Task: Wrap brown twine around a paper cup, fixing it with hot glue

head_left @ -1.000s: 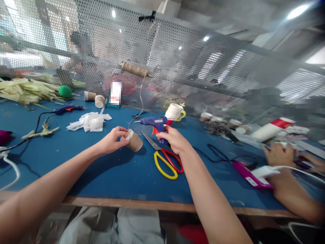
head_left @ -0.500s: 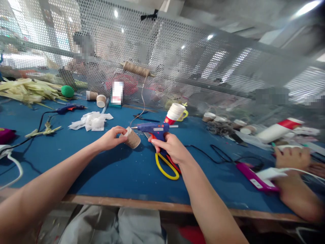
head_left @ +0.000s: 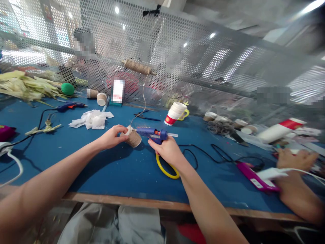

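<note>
At the far left of the blue tabletop (head_left: 114,169) lie pale dried leaves (head_left: 27,86), a spare glue gun (head_left: 68,106) and a crumpled white cloth (head_left: 91,119), all well apart from our hands.

Our left hand (head_left: 111,135) is closed narrowly, thumb and fingertips pinching the white-rimmed end of a twine-wrapped cup (head_left: 132,137). The cup is held just above the tabletop and tilted, its long axis running from the rim at upper left down to the right. A loose strand of twine (head_left: 144,98) rises from it to the spool (head_left: 137,66) hung on the mesh behind.

Just right of the cup, our right hand (head_left: 167,150) is wrapped around the grip of the blue glue gun (head_left: 152,134). Its barrel lies nearly level and points left, so the nozzle meets the cup's upper side almost across the cup's axis. We cannot tell whether the tip touches the twine or stops just short. The left hand is on the cup; the right reaches it only through the gun.

Below our right wrist shows a yellow scissors handle (head_left: 165,169). Farther right a co-worker's hand (head_left: 294,159) rests near a pink case (head_left: 250,173).

A second ago the gun stood farther back, near the white mug (head_left: 176,112), its nozzle clear of the cup. It has since come forward and left, and our right hand now hides the scissors' red handle. The cup has barely shifted.
</note>
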A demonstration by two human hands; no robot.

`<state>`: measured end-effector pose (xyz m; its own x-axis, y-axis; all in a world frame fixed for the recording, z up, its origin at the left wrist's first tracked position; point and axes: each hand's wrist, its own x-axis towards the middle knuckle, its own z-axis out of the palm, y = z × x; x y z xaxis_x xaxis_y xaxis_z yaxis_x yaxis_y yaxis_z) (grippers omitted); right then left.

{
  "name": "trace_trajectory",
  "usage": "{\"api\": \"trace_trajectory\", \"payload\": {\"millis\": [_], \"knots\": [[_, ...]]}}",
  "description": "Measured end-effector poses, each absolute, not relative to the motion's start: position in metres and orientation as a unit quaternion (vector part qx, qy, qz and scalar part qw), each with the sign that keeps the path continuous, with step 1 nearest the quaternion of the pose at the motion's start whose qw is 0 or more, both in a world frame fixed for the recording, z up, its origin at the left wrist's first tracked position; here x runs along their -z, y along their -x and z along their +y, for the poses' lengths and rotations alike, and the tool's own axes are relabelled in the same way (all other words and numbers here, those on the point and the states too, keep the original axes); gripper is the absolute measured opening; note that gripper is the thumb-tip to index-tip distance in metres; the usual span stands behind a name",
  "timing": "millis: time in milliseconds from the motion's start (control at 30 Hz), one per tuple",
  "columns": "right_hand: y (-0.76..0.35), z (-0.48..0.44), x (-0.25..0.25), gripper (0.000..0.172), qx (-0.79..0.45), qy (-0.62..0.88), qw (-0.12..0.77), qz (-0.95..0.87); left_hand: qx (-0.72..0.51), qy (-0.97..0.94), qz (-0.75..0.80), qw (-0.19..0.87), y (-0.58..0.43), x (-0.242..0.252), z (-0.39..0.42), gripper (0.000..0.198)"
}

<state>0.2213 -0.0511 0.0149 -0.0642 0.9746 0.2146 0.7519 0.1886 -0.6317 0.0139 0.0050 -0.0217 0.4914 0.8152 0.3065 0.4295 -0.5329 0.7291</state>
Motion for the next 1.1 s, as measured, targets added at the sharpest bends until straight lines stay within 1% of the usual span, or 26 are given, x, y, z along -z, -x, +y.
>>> {"api": "trace_trajectory", "payload": {"millis": [200,567,867,1100], "knots": [[-0.2207,-0.0529,-0.0137,0.027,-0.161,0.609,0.296,-0.718,-0.333,-0.814,0.380,0.286,-0.0138,0.0229,0.0060,0.019],[-0.2182,-0.0546,-0.0152,0.017,-0.045,0.601,0.268,-0.752,-0.327,-0.817,0.372,0.295,-0.0140,0.0178,0.0028,0.018],[-0.2173,-0.0555,-0.0143,0.018,-0.015,0.600,0.250,-0.760,-0.330,-0.818,0.364,0.300,-0.0144,0.0176,0.0025,0.017],[-0.2174,-0.0556,-0.0138,0.019,-0.019,0.592,0.245,-0.768,-0.335,-0.817,0.362,0.300,-0.0144,0.0194,0.0035,0.016]]}}
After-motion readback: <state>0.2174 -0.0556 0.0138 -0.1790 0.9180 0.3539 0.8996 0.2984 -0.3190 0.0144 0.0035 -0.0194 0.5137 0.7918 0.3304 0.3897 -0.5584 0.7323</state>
